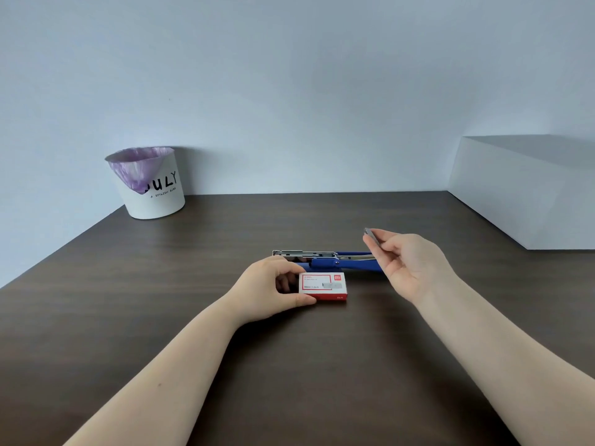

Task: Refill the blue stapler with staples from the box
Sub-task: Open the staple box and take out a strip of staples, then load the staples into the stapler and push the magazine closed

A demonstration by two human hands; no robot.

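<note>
The blue stapler [331, 260] lies flat on the dark wooden desk [289, 365], swung fully open, its metal staple channel pointing left. Just in front of it sits the small red and white staple box [323, 286]. My left hand [273, 289] grips the box's left end with thumb and fingers. My right hand [407, 263] hovers above the stapler's right end, pinching a short silver strip of staples [371, 235] between thumb and forefinger. That hand hides the far right tip of the stapler.
A white bin [151, 185] with a purple liner stands at the desk's back left corner. A large white box [528, 191] occupies the back right. A pale wall runs behind the desk.
</note>
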